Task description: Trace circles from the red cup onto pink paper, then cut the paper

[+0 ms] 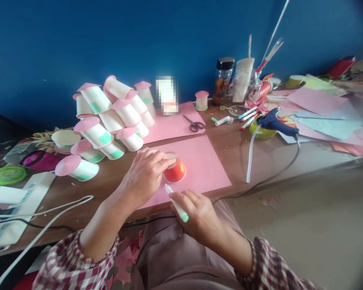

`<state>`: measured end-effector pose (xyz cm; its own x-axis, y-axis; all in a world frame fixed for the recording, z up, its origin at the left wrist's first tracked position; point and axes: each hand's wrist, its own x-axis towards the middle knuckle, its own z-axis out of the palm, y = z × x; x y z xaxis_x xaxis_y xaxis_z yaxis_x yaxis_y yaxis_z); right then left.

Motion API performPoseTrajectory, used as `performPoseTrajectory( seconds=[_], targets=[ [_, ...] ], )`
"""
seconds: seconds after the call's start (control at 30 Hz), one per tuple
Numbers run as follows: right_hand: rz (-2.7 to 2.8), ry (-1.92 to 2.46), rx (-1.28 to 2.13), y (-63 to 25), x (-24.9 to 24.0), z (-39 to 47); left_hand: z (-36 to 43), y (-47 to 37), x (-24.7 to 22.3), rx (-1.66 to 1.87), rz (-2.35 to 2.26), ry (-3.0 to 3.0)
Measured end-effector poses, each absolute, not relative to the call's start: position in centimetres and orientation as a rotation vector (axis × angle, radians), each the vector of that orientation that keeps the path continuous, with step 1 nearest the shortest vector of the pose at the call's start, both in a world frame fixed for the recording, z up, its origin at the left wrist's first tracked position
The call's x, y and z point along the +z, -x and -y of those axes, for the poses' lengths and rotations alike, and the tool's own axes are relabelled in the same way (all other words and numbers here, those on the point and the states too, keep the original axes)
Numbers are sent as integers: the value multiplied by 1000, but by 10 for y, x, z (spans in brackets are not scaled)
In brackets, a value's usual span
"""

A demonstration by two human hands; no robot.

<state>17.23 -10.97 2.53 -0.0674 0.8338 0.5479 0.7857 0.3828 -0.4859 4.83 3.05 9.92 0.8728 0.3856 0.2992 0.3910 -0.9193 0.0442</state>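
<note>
A red paper cup (175, 171) stands upside down on a sheet of pink paper (204, 161). My left hand (149, 167) is closed on the cup from its left side, with fingers over its top. My right hand (196, 209) grips a white marker with a green end (178, 205). The marker's tip points up and left, just below the cup and apart from it. Behind my left hand lies a pile of white paper cups with pink cone tops (109, 108), several with green patches.
Black scissors (195, 124) lie on another pink sheet (166, 131) at the back. To the right are a blue glue gun (278, 123), several markers (248, 114), a jar (223, 80) and loose coloured paper (320, 102). A white cable (48, 221) crosses the left side.
</note>
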Motion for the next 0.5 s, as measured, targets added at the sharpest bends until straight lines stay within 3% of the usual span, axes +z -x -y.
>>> performPoseTrajectory(
  seconds=[0.2, 0.5],
  targets=[
    [1892, 1335, 128, -162, 28, 106, -28, -48, 97, -476, 656, 3043],
    [1315, 1529, 265, -222, 40, 118, -29, -47, 96, -485, 675, 3092]
  ],
)
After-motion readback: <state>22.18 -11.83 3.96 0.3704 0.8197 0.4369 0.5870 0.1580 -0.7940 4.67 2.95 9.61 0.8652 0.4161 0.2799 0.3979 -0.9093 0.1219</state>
